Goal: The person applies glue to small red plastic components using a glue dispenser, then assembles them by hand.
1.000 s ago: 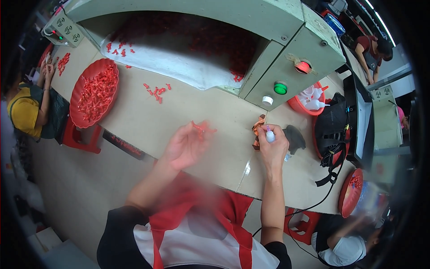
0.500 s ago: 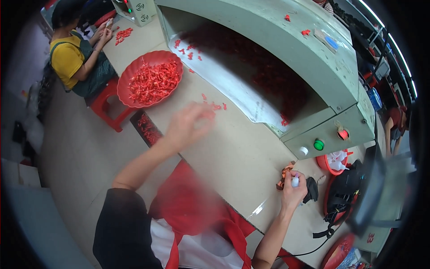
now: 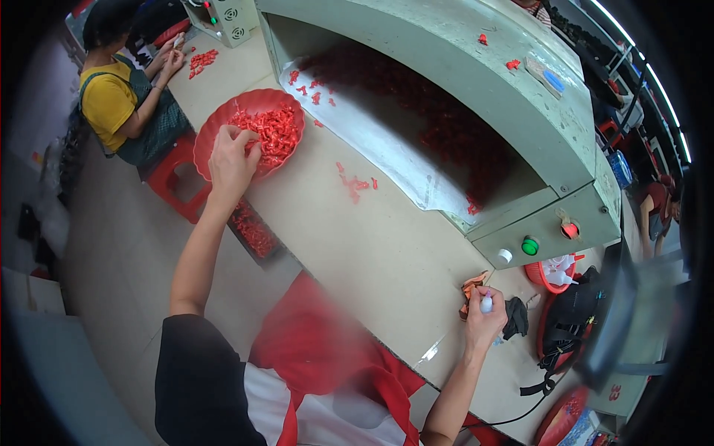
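Observation:
My left hand (image 3: 233, 162) is over the near left side of a red scalloped bowl (image 3: 210, 128) full of small red plastic pieces (image 3: 277, 134). Its fingers are curled together at the edge of the heap; whatever they pinch is hidden. At the right of the table, my right hand (image 3: 485, 318) grips a small white squeeze bottle (image 3: 486, 304) with a purplish tip. Just beyond that hand lies a crumpled orange-brown cloth (image 3: 471, 285). A few loose red pieces (image 3: 355, 183) are scattered on the table (image 3: 342, 230) between my hands.
A pale green machine (image 3: 446, 56) with a wide opening stands along the far side, red pieces on its white sheet (image 3: 372, 134). A tray of red pieces (image 3: 253, 230) sits by the table edge. At right are a red basket of bottles (image 3: 550, 273) and a black bag (image 3: 573, 320). A co-worker (image 3: 123, 97) sits far left.
My left hand has moved left, from above the loose pieces on the table to the red bowl. My right hand stays nearly in place with the bottle.

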The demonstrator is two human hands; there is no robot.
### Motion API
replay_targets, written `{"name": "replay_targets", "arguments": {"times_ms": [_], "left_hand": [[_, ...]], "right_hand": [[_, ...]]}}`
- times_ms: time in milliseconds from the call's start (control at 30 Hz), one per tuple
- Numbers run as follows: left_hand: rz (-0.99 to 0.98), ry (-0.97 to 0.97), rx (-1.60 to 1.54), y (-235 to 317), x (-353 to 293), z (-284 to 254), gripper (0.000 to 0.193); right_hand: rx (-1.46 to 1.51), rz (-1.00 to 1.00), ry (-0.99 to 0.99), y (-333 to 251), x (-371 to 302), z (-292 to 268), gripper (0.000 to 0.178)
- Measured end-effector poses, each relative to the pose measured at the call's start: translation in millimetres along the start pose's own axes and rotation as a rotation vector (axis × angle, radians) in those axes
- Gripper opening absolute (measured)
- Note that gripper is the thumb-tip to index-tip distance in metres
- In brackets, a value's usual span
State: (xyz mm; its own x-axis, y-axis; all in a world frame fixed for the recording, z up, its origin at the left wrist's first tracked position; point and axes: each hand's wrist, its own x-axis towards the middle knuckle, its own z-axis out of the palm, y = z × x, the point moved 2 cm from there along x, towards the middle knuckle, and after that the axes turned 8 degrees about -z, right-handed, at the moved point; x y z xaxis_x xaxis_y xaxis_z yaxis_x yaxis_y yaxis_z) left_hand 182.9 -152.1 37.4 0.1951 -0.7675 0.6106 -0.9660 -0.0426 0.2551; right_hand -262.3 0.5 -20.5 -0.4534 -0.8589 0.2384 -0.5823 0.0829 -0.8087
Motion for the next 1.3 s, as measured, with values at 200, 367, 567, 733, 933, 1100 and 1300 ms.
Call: {"name": "replay_targets", "arguments": {"times_ms": [200, 367, 567, 733, 933, 1100, 1300], "left_hand": [[-0.043, -0.026, -0.026, -13.3, -0.7, 10.3, 0.024], [-0.029, -0.078, -0.016, -9.5, 2.8, 10.5, 0.029], [-0.153, -0.184, -0.047, -27.0, 21.8, 2.9, 0.026], [-0.115, -0.396, 0.061, -18.7, 28.1, 3.7, 0.025], [-0.230, -0.410, -0.153, -31.2, 36.5, 3.1, 0.027], [-0.443, -0.564, -1.134, -0.6, -5.6, -25.0, 0.034], [-1.176, -1.154, -2.285, 32.8, -147.1, -17.9, 0.044]], "right_hand": [[0.040, 0.074, -0.023, -14.1, -1.9, 1.8, 0.010], [0.025, 0.021, 0.002, -10.1, -0.1, 0.6, 0.007], [0.010, -0.014, -0.003, -9.3, -0.1, -0.7, 0.007], [-0.006, 0.072, -0.042, -14.6, -0.7, 0.3, 0.010], [-0.234, -0.218, -0.061, -43.0, -3.9, 6.3, 0.010], [-0.170, -0.560, -0.157, -97.9, 7.5, 33.6, 0.011], [0.133, -0.839, -0.535, -217.4, 33.0, 200.0, 0.014]]}}
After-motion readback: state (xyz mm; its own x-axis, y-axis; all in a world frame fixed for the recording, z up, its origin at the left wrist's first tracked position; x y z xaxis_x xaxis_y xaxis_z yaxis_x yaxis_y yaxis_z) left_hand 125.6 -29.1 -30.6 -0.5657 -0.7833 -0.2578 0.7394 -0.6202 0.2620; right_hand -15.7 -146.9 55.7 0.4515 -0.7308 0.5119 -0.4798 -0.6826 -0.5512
